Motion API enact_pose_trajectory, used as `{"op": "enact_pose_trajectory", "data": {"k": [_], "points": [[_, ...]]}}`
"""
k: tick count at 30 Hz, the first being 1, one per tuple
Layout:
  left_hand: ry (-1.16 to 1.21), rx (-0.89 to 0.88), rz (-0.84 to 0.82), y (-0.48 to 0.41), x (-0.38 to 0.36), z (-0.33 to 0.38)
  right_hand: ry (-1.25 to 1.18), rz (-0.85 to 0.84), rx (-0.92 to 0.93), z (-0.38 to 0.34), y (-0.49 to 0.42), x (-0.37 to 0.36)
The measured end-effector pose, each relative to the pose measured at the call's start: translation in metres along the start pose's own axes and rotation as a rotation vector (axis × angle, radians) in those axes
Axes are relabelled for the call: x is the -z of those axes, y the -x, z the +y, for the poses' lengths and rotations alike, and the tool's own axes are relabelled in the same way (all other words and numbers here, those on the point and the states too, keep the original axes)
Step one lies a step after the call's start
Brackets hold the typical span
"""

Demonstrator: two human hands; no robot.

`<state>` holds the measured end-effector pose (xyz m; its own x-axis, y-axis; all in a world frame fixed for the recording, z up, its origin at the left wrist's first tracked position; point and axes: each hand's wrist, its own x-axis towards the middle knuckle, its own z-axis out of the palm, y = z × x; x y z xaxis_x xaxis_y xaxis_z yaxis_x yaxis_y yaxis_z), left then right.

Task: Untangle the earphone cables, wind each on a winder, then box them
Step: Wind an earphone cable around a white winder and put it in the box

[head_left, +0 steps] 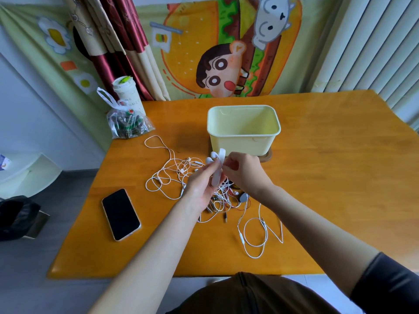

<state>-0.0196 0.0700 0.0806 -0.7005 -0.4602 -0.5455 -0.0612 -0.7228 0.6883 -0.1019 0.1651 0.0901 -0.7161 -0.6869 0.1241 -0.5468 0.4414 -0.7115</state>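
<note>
- The left hand (201, 182) is raised above the middle of the orange wooden table (328, 177), its fingers curled round a flat white plastic winder (221, 155) that stands roughly upright.
- The right hand (242, 171) meets it from the 3 o'clock side, with thumb and fingertips pinched against the winder's upper part. Whether a cable also lies in that pinch cannot be told.
- Two white earbuds (210, 156) sit at the winder's top, on its 9 o'clock side.
- Below the hands, a tangle of white, red and dark earphone cables (176, 175) lies on the table, spreading towards 9 o'clock.
- One loose white cable loop with an inline remote (260, 236) trails from it towards 5 o'clock.
- A pale yellow rectangular plastic box (243, 132) stands open at 12 o'clock from the hands, close behind them, on a brown base (266, 157).
- A black smartphone (120, 214) lies face up at 8 o'clock, apart from the cables.
- A clear knotted plastic bag with dark contents (127, 123) sits at 10 o'clock, at the table's far left corner.
- Just behind the bag stands a white lidded cup (125, 89).
</note>
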Motion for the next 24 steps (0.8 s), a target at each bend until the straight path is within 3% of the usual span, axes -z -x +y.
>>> {"op": "enact_pose_trajectory", "data": {"k": [24], "points": [[-0.072, -0.059, 0.059, 0.001, -0.007, 0.004, -0.139, 0.059, -0.114, -0.015, 0.0, -0.004]]}}
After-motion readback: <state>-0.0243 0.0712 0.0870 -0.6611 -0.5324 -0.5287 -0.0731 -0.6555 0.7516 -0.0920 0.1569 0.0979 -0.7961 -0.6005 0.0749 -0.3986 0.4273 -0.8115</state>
